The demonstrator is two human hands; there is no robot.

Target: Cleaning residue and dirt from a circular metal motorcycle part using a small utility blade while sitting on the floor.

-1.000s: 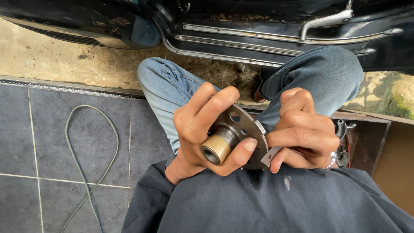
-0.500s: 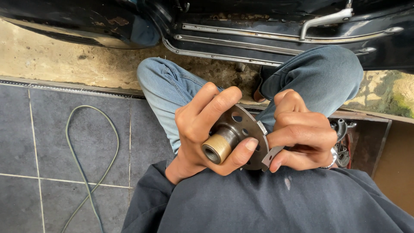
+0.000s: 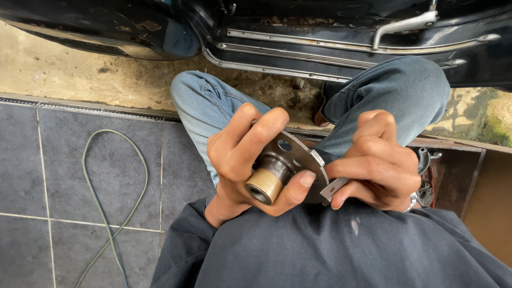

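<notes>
My left hand grips a round metal hub, a dark flange disc with holes and a brass-coloured sleeve sticking out toward me. The thumb lies under the disc and the fingers curl over its top edge. My right hand is closed around a small flat metal tool, whose tip touches the disc's lower right edge. Both hands are held above my lap, between my knees in blue jeans.
A dark vehicle body with chrome trim strips and a handle runs across the top. A grey-green cable loops over the dark floor tiles on the left. Some metal parts lie at the right, beside my right hand.
My right hand has shifted slightly, working the tool's tip along the disc's edge. The left hand keeps the hub nearly still.
</notes>
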